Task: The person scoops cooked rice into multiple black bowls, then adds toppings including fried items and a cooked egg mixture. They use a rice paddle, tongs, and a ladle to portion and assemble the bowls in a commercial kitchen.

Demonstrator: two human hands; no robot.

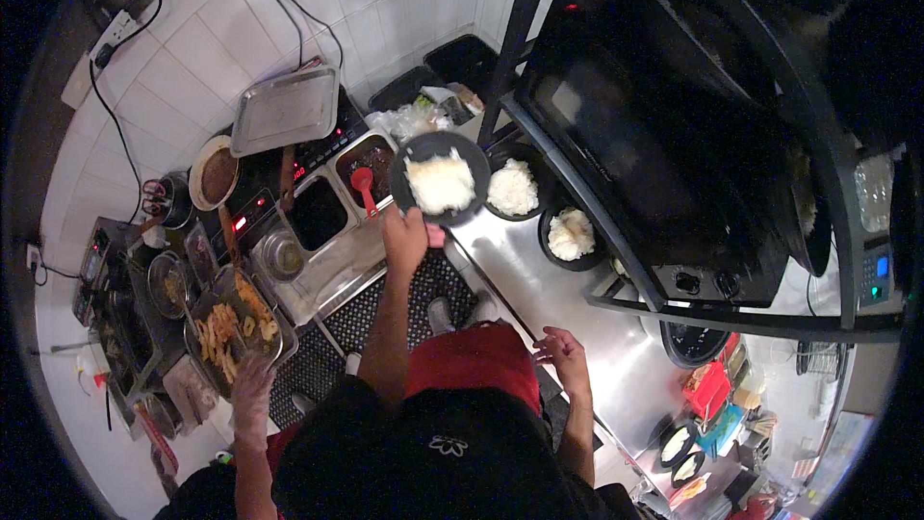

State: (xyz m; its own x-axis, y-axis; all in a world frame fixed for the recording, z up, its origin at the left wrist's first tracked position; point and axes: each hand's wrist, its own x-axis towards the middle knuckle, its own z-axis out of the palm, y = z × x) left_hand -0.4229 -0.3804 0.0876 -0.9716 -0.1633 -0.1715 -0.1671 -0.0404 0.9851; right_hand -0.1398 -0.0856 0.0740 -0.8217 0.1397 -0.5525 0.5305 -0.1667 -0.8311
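My left hand grips the near rim of a black bowl. In it lies a flat pale layer with a lightly browned top, perhaps melted cheese. Just left of this bowl, a red ladle rests in a steel pan of dark sauce. To its right, two black bowls of white rice, one behind the other, stand on the steel counter. My right hand holds nothing, fingers apart and loosely bent, by the counter's edge.
A co-worker's gloved hand is at a tray of fried food on the left. A black oven on a metal rack overhangs the counter. A metal tray leans above the induction hobs. More rice bowls stand lower right.
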